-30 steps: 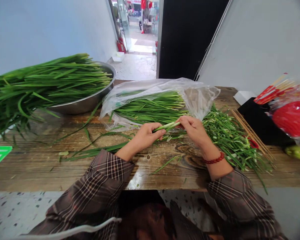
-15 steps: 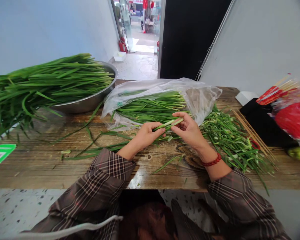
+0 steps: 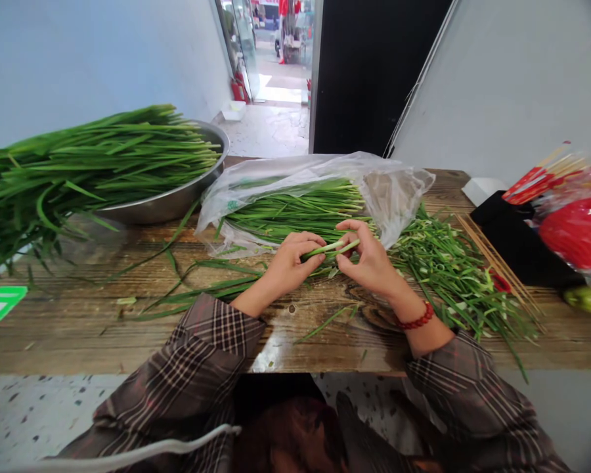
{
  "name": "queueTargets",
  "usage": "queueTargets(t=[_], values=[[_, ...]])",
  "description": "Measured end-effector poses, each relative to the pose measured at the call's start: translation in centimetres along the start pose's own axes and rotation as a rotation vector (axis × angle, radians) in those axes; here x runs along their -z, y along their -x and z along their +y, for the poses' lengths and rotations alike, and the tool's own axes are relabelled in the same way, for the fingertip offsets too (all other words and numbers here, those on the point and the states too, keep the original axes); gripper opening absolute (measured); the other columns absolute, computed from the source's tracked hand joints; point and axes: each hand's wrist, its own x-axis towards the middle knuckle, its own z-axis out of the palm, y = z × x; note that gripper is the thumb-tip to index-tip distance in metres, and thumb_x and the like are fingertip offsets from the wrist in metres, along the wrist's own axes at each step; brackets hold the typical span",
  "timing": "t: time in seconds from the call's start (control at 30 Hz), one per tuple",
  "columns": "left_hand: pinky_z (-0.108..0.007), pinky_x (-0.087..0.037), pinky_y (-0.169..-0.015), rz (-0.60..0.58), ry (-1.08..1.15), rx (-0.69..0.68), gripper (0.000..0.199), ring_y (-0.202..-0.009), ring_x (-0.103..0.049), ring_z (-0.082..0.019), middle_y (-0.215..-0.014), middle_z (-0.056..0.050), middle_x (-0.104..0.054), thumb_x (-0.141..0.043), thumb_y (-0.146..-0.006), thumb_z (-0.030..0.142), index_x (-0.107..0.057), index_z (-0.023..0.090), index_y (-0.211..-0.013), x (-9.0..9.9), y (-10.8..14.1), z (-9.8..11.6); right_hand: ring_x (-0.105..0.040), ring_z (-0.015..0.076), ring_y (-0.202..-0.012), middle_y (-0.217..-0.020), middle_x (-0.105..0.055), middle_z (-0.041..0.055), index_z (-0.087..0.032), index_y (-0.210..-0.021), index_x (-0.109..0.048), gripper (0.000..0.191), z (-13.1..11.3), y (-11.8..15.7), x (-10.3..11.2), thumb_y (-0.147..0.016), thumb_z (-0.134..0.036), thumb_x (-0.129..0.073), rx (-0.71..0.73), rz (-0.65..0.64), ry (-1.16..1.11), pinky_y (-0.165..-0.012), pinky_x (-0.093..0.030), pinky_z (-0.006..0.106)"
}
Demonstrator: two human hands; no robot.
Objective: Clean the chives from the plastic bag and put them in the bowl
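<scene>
My left hand (image 3: 295,263) is closed around a few garlic chives (image 3: 331,248), their pale ends pointing right. Around those ends is my right hand (image 3: 367,256), its thumb and forefinger apart; whether another finger touches the stalks I cannot make out. The leaves of the held chives trail left under my left wrist along the wooden table (image 3: 256,348). Just behind both hands, a clear plastic bag (image 3: 389,187) lies open with a bundle of chives (image 3: 295,210) in it. Right of my right hand spreads a heap of loose trimmings and leaves (image 3: 448,269).
At the left a steel bowl (image 3: 162,205) carries a large pile of chives (image 3: 113,157) overhanging its rim. Thin wooden sticks (image 3: 502,263), a black box (image 3: 517,243) with red-wrapped chopsticks and a red bundle in plastic (image 3: 578,233) stand at the right. A green-edged card (image 3: 2,309) is at the left edge.
My right thumb has moved down off the stalks, widening the gap to the forefinger. My left hand still grips the chives. The view has shifted slightly.
</scene>
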Motion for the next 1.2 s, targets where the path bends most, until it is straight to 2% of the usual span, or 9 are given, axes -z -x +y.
queueTargets(t=[0.1,0.23,0.4,0.53,0.63,0.8,1.0,1.1,1.2], values=[[-0.035,-0.042,-0.093,-0.027,-0.012,0.001,0.016,-0.098,-0.058,-0.021,-0.100,-0.007,-0.069,-0.055,-0.086,0.027,-0.066,0.017,-0.083,0.0,0.1,0.2,-0.056,0.0120,-0.069,-0.083,-0.056,-0.0023,-0.022,-0.116,-0.044,0.048,-0.1,0.0,0.0,-0.071,-0.008,-0.055,0.044,0.024,0.022,-0.070,-0.048,0.027],[-0.028,-0.043,-0.071,-0.125,0.070,0.109,0.022,-0.073,-0.056,-0.016,-0.079,-0.002,-0.064,-0.047,-0.090,0.032,-0.061,0.015,-0.088,-0.1,0.2,0.6,-0.056,0.0134,-0.070,-0.083,-0.057,-0.0020,-0.023,-0.117,-0.043,0.048,-0.3,0.0,-0.4,-0.072,-0.008,-0.054,0.063,0.079,0.007,-0.070,-0.049,0.029],[-0.025,-0.033,-0.060,-0.139,-0.007,0.118,0.026,-0.063,-0.044,-0.012,-0.065,0.003,-0.048,-0.045,-0.090,0.036,-0.050,0.017,-0.072,-0.3,0.3,0.9,-0.058,0.0154,-0.074,-0.083,-0.057,-0.0012,-0.025,-0.114,-0.043,0.047,-0.3,0.0,-0.9,-0.071,-0.008,-0.053,0.093,0.170,0.079,-0.072,-0.049,0.030],[-0.025,-0.029,-0.058,-0.102,-0.074,0.119,0.027,-0.061,-0.039,-0.011,-0.063,0.004,-0.041,-0.044,-0.089,0.035,-0.042,0.019,-0.067,0.1,0.1,0.8,-0.057,0.0151,-0.073,-0.083,-0.059,-0.0006,-0.024,-0.110,-0.049,0.039,0.4,-0.3,0.8,-0.073,-0.011,-0.053,0.122,0.318,0.132,-0.072,-0.048,0.030],[-0.025,-0.031,-0.060,-0.050,-0.075,0.158,0.024,-0.062,-0.040,-0.012,-0.063,0.004,-0.043,-0.048,-0.087,0.031,-0.043,0.019,-0.067,0.5,0.0,0.5,-0.057,0.0152,-0.071,-0.081,-0.063,0.0008,-0.022,-0.093,-0.060,0.017,0.7,-0.4,3.2,-0.078,-0.016,-0.053,0.072,0.418,0.159,-0.070,-0.047,0.031],[-0.026,-0.037,-0.063,0.018,0.048,0.221,0.013,-0.060,-0.048,-0.013,-0.060,0.005,-0.052,-0.053,-0.084,0.027,-0.047,0.019,-0.076,0.5,0.1,-0.1,-0.063,0.0191,-0.083,-0.086,-0.067,0.0040,-0.022,-0.075,-0.067,0.012,-0.3,-0.3,5.3,-0.084,-0.025,-0.060,0.180,0.026,0.239,-0.081,-0.048,0.036],[-0.025,-0.036,-0.061,-0.046,0.097,0.213,0.014,-0.058,-0.047,-0.012,-0.058,0.006,-0.052,-0.054,-0.081,0.027,-0.049,0.019,-0.071,0.4,0.3,0.3,-0.060,0.0233,-0.104,-0.107,-0.068,0.0062,-0.026,-0.097,-0.069,0.012,-0.2,-0.4,3.3,-0.087,-0.029,-0.064,0.337,0.050,0.364,-0.095,-0.043,0.043],[-0.024,-0.036,-0.060,-0.087,0.094,0.207,0.015,-0.060,-0.046,-0.012,-0.060,0.005,-0.051,-0.055,-0.080,0.030,-0.051,0.018,-0.071,0.6,0.2,0.7,-0.061,0.0236,-0.099,-0.101,-0.070,0.0056,-0.026,-0.094,-0.068,0.010,0.3,-0.4,2.5,-0.088,-0.032,-0.063,0.326,-0.034,0.434,-0.090,-0.042,0.042],[-0.024,-0.036,-0.061,-0.098,0.075,0.189,0.018,-0.064,-0.045,-0.012,-0.062,0.004,-0.050,-0.054,-0.081,0.033,-0.051,0.018,-0.071,0.7,0.1,0.9,-0.061,0.0208,-0.087,-0.087,-0.070,0.0042,-0.025,-0.085,-0.066,0.012,0.5,-0.4,1.8,-0.091,-0.032,-0.059,0.302,-0.024,0.367,-0.083,-0.043,0.038]])
